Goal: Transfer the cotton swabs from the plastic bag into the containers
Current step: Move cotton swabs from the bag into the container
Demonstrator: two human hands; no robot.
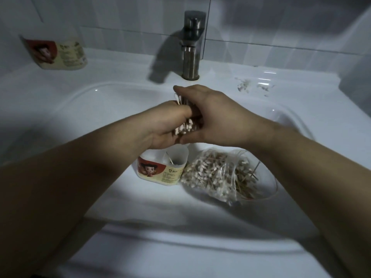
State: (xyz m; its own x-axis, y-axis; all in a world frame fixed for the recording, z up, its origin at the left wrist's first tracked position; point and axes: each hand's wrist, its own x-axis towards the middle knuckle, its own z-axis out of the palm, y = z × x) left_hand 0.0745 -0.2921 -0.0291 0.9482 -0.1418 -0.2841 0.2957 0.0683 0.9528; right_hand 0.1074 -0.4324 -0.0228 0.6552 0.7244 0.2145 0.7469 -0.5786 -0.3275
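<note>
My left hand and my right hand meet over the basin and together grip a bundle of cotton swabs, white tips pointing down. Directly below stands an open white container with a red cartoon label, one or two swabs inside it. To its right lies a clear plastic bag full of wooden-stemmed cotton swabs, resting in the basin. A second container with the same label stands on the counter at the back left.
The white sink basin holds the container and bag. A steel faucet rises at the back centre, close behind my hands. Some scattered debris lies on the counter right of it. Tiled wall behind.
</note>
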